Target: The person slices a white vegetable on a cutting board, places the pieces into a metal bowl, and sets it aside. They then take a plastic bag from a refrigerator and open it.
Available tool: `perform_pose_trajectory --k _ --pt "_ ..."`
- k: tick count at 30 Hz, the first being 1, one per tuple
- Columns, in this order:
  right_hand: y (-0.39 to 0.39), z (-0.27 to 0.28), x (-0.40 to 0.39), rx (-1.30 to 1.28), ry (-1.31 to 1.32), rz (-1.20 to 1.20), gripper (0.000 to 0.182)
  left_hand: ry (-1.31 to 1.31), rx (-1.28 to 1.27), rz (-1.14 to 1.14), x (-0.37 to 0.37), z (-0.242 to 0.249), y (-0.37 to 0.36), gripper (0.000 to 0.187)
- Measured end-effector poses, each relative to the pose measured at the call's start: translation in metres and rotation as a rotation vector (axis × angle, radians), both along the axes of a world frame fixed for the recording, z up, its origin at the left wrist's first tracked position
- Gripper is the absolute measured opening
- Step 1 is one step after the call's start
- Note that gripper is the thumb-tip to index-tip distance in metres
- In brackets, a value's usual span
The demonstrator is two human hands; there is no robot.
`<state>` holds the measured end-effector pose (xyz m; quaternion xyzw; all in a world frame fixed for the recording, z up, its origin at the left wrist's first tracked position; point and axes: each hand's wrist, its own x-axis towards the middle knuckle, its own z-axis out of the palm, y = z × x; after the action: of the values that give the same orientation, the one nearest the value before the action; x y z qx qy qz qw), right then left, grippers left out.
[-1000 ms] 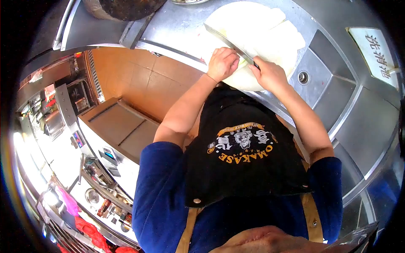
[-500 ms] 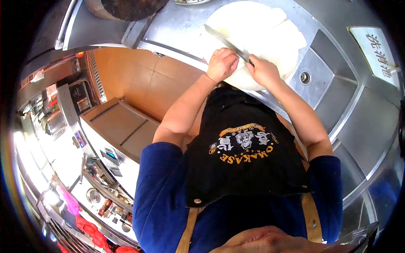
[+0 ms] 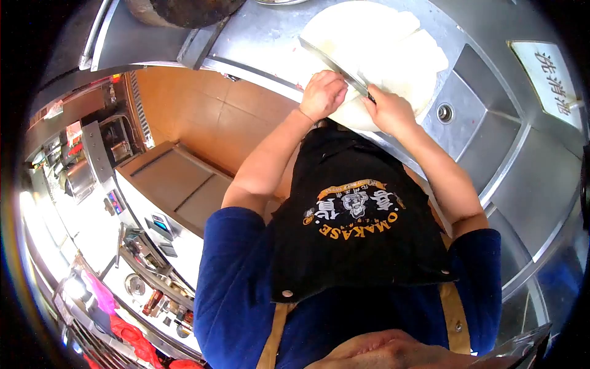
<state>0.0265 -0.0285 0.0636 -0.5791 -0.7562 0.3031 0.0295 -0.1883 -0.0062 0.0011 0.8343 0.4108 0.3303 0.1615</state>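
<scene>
A knife (image 3: 332,63) with a long blade lies slantwise over a round white board (image 3: 410,86), its tip toward the upper left. My right hand (image 3: 391,111) is closed around the dark handle at the board's near side. Close beside the blade, on its near side, my left hand (image 3: 323,96) has its fingers curled in. Whatever the left fingers pinch is hidden under them. Glare washes out the board's surface, so anything white lying on it is hard to make out. Paler blocky shapes show at the board's far right edge.
Right of the board is a steel sink (image 3: 470,132) with a drain. A sign (image 3: 547,80) stands behind it. At the upper left sits a dark round pan (image 3: 184,11), with a plate rim (image 3: 279,2) at the top edge. A brown floor (image 3: 203,104) lies left of the counter.
My right hand and the knife handle have shifted slightly to the right. The left hand stays almost in place, fingers still curled.
</scene>
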Motion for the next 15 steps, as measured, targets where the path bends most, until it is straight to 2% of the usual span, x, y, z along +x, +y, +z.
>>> perform_pose_trajectory --k 2,4,7,11,14,15 --pt "-0.001 -0.017 -0.002 -0.012 -0.005 -0.008 0.030 -0.003 0.001 0.005 -0.001 -0.001 -0.002 0.011" --pt "0.007 -0.017 -0.011 0.082 0.068 -0.002 0.029 -0.014 -0.041 -0.029 -0.004 0.000 -0.001 0.016" --pt "0.004 0.028 -0.005 -0.045 -0.020 0.015 0.028 -0.004 -0.036 -0.029 -0.005 -0.001 -0.001 0.016" --pt "-0.004 -0.006 -0.006 0.020 0.029 -0.003 0.027 -0.011 -0.046 -0.019 -0.005 0.000 -0.003 0.016" --pt "0.000 -0.003 -0.016 0.026 0.037 0.009 0.027 -0.013 -0.053 -0.054 -0.011 0.002 -0.004 0.016" --pt "0.003 0.015 -0.013 -0.015 0.016 0.004 0.027 -0.011 -0.046 -0.055 -0.012 0.002 -0.002 0.015"
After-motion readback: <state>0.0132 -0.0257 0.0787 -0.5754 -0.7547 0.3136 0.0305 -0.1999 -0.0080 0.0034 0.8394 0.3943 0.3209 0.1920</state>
